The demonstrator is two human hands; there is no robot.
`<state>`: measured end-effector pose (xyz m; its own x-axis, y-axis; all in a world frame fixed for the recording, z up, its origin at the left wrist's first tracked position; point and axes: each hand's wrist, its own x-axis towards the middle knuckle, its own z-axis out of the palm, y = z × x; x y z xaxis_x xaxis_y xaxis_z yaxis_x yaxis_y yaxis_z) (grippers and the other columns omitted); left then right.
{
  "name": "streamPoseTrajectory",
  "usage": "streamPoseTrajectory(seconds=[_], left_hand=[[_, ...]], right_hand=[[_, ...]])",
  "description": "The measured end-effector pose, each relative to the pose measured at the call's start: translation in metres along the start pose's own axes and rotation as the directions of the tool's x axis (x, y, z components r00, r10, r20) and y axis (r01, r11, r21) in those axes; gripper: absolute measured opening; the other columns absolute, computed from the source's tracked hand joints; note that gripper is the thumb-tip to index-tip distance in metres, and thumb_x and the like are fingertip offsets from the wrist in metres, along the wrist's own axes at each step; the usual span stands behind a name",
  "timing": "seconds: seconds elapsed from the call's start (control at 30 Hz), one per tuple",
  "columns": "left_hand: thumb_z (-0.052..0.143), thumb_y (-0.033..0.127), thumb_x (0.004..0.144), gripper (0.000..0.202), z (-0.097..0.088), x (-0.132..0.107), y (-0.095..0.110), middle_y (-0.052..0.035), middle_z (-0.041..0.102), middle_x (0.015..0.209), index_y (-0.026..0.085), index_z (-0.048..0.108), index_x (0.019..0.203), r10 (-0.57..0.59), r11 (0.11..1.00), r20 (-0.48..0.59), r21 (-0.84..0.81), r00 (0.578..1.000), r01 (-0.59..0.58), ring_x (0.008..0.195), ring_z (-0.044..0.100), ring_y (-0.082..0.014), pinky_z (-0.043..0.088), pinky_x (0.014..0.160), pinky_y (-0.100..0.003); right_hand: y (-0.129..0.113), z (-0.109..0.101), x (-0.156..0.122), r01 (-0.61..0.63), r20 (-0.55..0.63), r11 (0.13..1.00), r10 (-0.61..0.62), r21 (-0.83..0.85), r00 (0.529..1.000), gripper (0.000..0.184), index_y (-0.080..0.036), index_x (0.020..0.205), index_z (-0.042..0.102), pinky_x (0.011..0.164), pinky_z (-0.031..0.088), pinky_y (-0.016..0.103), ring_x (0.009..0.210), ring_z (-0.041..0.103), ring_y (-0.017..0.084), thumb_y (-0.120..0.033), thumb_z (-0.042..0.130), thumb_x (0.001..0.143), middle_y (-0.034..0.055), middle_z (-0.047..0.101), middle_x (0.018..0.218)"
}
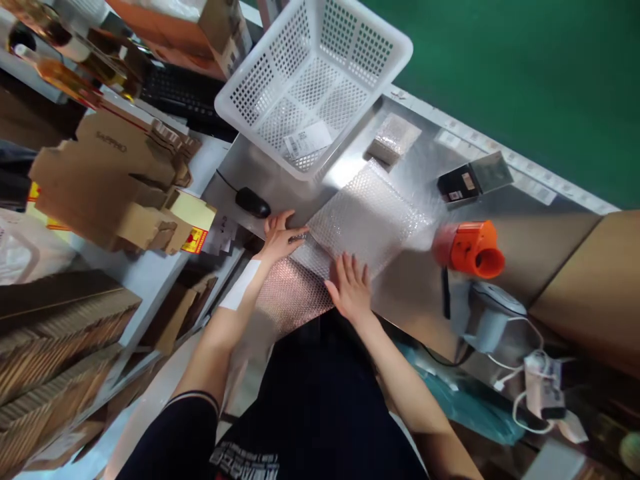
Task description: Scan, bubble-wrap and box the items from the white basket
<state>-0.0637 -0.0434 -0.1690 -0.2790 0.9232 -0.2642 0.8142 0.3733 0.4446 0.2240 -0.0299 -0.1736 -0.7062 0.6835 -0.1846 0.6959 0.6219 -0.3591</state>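
A sheet of bubble wrap lies across the metal bench, its near end hanging over the front edge. My left hand rests at the sheet's left edge, fingers apart. Flat on the wrap near the bench edge is my right hand, its fingers stretched out. Just beyond my left hand sits a black computer mouse. Past the far end of the sheet are a small bubble-wrapped box and a black box.
A white plastic basket holding a label stands at the back. To the right are an orange tape dispenser, a white corded device and a large carton. Flattened cardboard and stacked cartons lie left.
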Motion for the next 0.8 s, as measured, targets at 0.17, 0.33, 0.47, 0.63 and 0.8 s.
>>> streamPoseTrajectory(seconds=[0.17, 0.33, 0.47, 0.63, 0.8], left_hand=[[0.075, 0.044, 0.096, 0.037, -0.002, 0.001, -0.002, -0.0059, 0.041, 0.173, 0.038, 0.08, 0.132, 0.004, 0.999, 0.009, 0.034, 1.0, -0.004, 0.157, 0.037, -0.0392, 0.017, 0.133, -0.065], [0.079, 0.041, 0.093, 0.035, -0.006, 0.005, -0.001, -0.0056, 0.042, 0.173, 0.039, 0.081, 0.128, 0.018, 0.999, 0.022, 0.041, 1.0, -0.019, 0.157, 0.039, -0.038, 0.014, 0.134, -0.067], [0.082, 0.035, 0.09, 0.035, -0.009, 0.007, 0.004, -0.0057, 0.045, 0.171, 0.039, 0.082, 0.124, 0.053, 0.998, 0.005, 0.04, 0.999, -0.053, 0.157, 0.042, -0.0376, 0.014, 0.134, -0.068], [0.082, 0.032, 0.088, 0.034, -0.012, 0.011, 0.006, -0.0065, 0.047, 0.171, 0.037, 0.083, 0.121, 0.087, 0.995, 0.018, 0.04, 0.996, -0.088, 0.154, 0.045, -0.0395, 0.018, 0.133, -0.07], [0.083, 0.032, 0.086, 0.033, -0.012, 0.014, 0.003, -0.006, 0.048, 0.169, 0.037, 0.083, 0.119, 0.098, 0.995, 0.016, 0.036, 0.995, -0.098, 0.154, 0.044, -0.0396, 0.025, 0.13, -0.068]], right_hand=[[-0.043, 0.009, 0.076, 0.072, 0.028, 0.994, -0.074, 0.082, 0.997, 0.069, -0.012, 0.171, 0.035, 0.136, 0.017, 0.065, 0.167, 0.026, 0.035, -0.049, 0.039, 0.114, 0.0169, 0.032, 0.178], [0.017, 0.021, -0.013, -0.05, 0.031, 0.998, 0.049, 0.034, 0.998, 0.065, -0.012, 0.169, 0.041, 0.133, 0.025, 0.065, 0.163, 0.037, 0.035, -0.046, 0.041, 0.113, 0.0203, 0.042, 0.172], [0.053, 0.027, -0.066, -0.046, 0.04, 0.999, 0.045, 0.016, 0.998, 0.063, -0.011, 0.165, 0.046, 0.131, 0.031, 0.065, 0.159, 0.043, 0.035, -0.044, 0.04, 0.111, 0.0241, 0.048, 0.168], [0.094, 0.009, -0.066, -0.11, -0.131, 0.99, 0.121, 0.09, 0.984, 0.066, -0.015, 0.168, 0.039, 0.129, 0.034, 0.064, 0.159, 0.043, 0.034, -0.045, 0.035, 0.109, 0.0233, 0.051, 0.166], [0.159, -0.052, -0.055, -0.701, -0.244, 0.71, 0.693, 0.07, 0.678, 0.07, 0.002, 0.161, 0.038, 0.121, 0.042, 0.062, 0.152, 0.047, 0.043, -0.034, 0.038, 0.102, 0.0362, 0.05, 0.158]])
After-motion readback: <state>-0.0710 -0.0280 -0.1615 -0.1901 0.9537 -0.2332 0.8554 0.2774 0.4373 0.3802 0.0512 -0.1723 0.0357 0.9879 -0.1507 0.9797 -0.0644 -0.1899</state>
